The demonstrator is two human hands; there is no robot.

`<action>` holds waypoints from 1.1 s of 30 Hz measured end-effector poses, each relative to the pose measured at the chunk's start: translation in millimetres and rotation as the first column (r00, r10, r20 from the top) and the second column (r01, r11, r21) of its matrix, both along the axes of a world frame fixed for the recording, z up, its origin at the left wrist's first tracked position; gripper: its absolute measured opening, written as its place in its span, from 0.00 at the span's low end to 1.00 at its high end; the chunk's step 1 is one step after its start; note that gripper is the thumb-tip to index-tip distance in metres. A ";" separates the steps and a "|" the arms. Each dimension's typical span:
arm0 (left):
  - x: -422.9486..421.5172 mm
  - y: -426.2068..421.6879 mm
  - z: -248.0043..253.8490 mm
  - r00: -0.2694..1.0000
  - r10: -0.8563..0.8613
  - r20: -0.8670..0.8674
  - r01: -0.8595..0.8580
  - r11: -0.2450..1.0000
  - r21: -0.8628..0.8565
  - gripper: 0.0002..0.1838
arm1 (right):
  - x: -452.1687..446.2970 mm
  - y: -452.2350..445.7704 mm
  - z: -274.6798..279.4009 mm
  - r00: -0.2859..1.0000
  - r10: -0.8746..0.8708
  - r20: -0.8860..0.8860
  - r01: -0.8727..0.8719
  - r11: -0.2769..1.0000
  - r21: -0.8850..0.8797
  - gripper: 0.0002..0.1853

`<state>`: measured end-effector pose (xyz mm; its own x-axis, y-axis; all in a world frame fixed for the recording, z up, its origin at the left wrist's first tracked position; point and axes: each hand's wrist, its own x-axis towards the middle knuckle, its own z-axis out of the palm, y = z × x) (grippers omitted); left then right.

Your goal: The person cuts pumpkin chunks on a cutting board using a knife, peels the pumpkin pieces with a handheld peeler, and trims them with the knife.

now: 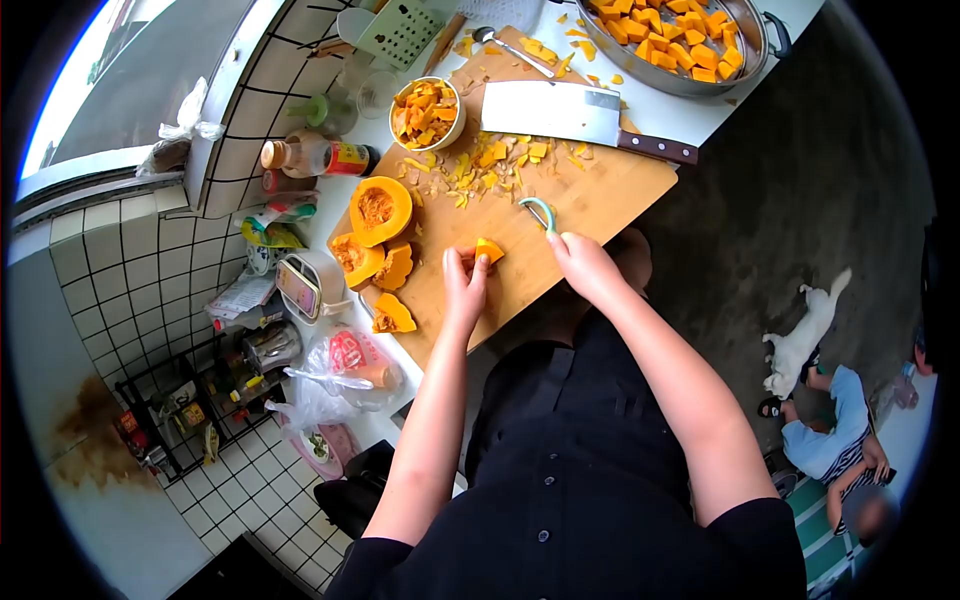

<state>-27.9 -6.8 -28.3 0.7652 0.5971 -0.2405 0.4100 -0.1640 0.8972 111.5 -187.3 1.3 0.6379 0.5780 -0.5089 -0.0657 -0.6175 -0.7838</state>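
Note:
My left hand [466, 280] grips a small pumpkin piece [489, 250] over the wooden cutting board [610, 190]. Just to its right, my right hand [583, 262] is closed round the handle of a light green peeler [543, 214], whose head is apart from the piece. Larger cut pumpkin pieces [380, 210] rest at the board's left edge, seeds and pulp showing. Beyond both hands lie scattered peelings [490, 175] and a wide cleaver [552, 112] with a dark handle. A white bowl [458, 128] of orange and yellow scraps stands on the board's far left part.
A steamer pan [672, 86] of pumpkin chunks stands at the back right. Bottles [318, 157], a green basket [400, 32] and plastic bags [350, 368] line the left side. On the floor at right is a white animal [805, 335], near a seated person [835, 435].

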 end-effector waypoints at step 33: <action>4.8 -9.9 7.9 0.999 0.039 0.007 -0.040 0.992 0.116 0.07 | -75.5 26.8 -9.1 0.989 0.138 0.050 -0.135 0.989 -0.057 0.18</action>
<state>-23.1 -16.7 -20.3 0.7415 0.6505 -0.1648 0.4143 -0.2507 0.8749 36.0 -160.5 -7.7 0.5824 0.6347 -0.5080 0.0634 -0.6584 -0.7500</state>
